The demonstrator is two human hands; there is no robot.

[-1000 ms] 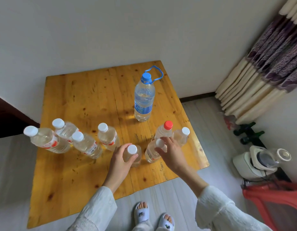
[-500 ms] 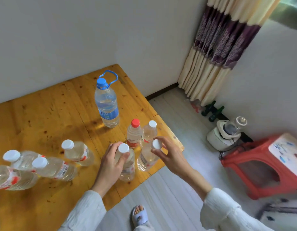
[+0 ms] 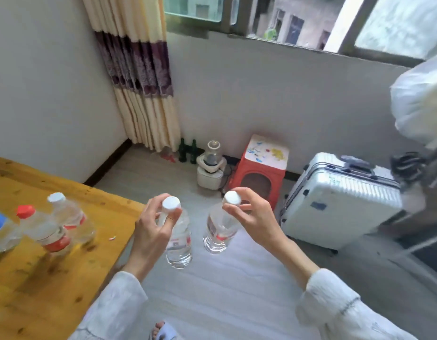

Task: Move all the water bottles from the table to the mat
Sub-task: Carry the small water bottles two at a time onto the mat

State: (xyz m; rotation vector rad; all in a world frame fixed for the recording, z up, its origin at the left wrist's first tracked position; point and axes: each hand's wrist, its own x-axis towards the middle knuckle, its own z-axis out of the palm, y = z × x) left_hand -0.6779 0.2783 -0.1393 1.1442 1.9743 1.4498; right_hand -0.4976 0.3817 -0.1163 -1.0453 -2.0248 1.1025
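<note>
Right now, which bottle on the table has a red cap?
The red-capped bottle standing near the table's left edge of view; the bottle beside it has a white cap.

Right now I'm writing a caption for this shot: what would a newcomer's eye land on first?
Two clear bottles held by their necks in mid-air over the floor: one in the left hand, one in the right hand. At left, more bottles wait on the yellow wooden table. A silver suitcase stands at right.
</note>
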